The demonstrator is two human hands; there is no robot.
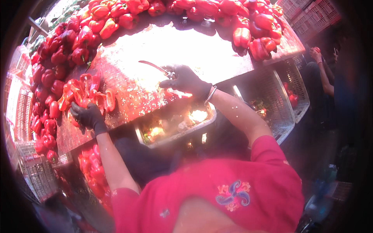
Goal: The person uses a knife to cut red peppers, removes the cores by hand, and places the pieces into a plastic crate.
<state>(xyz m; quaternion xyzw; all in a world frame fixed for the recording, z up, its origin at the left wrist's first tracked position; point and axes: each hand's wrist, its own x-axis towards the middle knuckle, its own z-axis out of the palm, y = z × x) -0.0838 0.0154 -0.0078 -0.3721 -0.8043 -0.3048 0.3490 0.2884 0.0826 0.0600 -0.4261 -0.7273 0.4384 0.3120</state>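
Observation:
My left hand (89,118), in a dark glove, rests against a small pile of cut red bell peppers (78,91) at the left of the red tabletop (125,96); whether it grips a piece I cannot tell. In my gloved right hand (186,81) is a knife with a thin curved blade (153,65), pointing left above the sunlit middle of the table. Pale seeds lie scattered over the surface. Whole red bell peppers (58,72) are heaped along the left and far edges. Glare hides detail in the middle.
A tray (177,135) with scraps stands below the table's near edge. Plastic crates (281,107) stand at the right, others (38,174) at the left. Red peppers (91,171) fill a space beside my left forearm. At the far right another person's hand (316,54) holds something red.

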